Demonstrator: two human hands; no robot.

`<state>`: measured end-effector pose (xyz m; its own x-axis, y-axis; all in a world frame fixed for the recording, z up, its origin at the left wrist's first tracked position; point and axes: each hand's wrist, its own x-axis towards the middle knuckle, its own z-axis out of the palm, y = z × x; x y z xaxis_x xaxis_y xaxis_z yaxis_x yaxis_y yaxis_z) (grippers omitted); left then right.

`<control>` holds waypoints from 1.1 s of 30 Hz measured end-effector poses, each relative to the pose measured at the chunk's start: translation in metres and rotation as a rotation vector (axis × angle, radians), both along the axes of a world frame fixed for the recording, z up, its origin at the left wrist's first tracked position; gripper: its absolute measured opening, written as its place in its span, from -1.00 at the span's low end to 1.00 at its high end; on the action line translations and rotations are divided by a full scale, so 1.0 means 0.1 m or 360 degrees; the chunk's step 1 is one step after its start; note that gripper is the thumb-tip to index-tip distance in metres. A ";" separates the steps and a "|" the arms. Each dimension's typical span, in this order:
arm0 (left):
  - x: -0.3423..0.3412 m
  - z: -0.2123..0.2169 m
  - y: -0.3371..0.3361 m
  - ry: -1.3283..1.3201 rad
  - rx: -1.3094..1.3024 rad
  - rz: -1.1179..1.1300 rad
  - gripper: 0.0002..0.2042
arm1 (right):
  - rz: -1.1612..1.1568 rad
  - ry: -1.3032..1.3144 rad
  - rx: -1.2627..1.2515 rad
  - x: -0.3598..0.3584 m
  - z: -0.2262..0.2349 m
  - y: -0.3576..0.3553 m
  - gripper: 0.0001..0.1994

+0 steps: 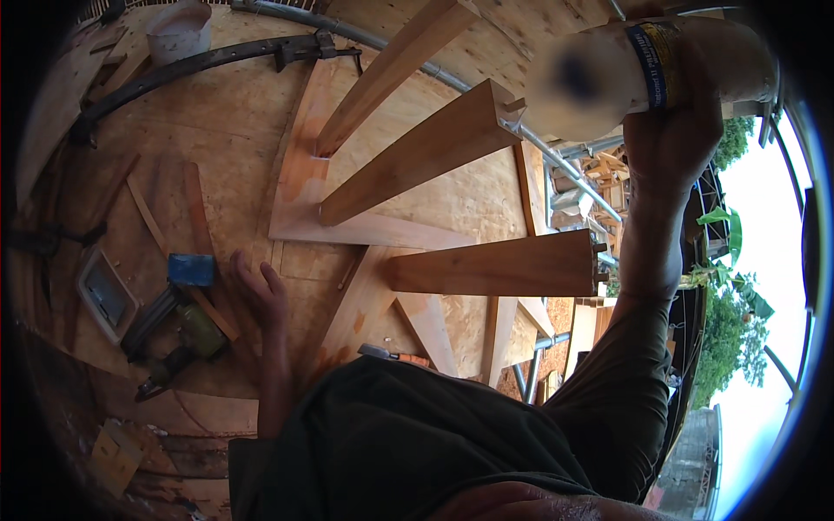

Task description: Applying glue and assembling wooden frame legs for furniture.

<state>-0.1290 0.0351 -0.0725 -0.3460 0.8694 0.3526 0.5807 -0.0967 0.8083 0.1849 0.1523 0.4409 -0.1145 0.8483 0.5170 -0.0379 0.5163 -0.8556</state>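
High at the upper right, my right hand (673, 126) is wrapped round a pale bottle (599, 74) with a blue and yellow label; part of the bottle is blurred. My left hand (262, 291) hovers at the left over the workbench, its fingers apart and nothing in them. Beside it are a small blue block (191, 269) and a wooden strip (198, 208). Between my hands, a tapered wooden leg (417, 161) and another tapered leg (499, 267) rise from joined boards, with tenons at their ends. A third leg (391, 74) stands behind.
A long bar clamp (200, 65) lies at the far left near a white bucket (180, 35). A green power tool (198, 330) and a white-rimmed tray (107, 295) are at the left. Close to my body lies an orange-handled chisel (395, 354). A metal pipe (573, 178) runs beyond the legs.
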 end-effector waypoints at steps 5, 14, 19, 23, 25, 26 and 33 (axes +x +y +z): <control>-0.01 -0.03 -0.05 0.0027 -0.0037 0.0044 -0.57 | -0.0428 -0.0029 -0.0113 -0.78 -0.27 0.06 -0.56; 0.01 0.00 0.01 -0.0006 0.0005 0.0023 -0.57 | 0.0586 0.0420 -0.0350 -0.36 -0.57 0.53 -0.61; -0.02 -0.04 -0.05 0.0014 -0.0033 0.0047 -0.56 | -0.0403 -0.0023 -0.0209 -0.68 -0.36 0.11 -0.61; -0.02 -0.01 -0.04 0.0037 -0.0033 0.0036 -0.56 | -0.0220 -0.0094 -0.0165 -0.19 -0.29 0.16 -0.59; -0.01 0.02 -0.03 0.0051 -0.0022 0.0025 -0.57 | -0.0020 -0.0181 -0.0130 -0.07 -0.28 0.17 -0.56; 0.01 0.04 -0.03 0.0048 -0.0029 0.0030 -0.57 | -0.0035 -0.0155 -0.0146 -0.07 -0.29 0.15 -0.59; -0.01 0.04 -0.04 0.0145 -0.0037 0.0016 -0.58 | 0.1429 0.0856 -0.0202 -0.26 -0.59 0.52 -0.61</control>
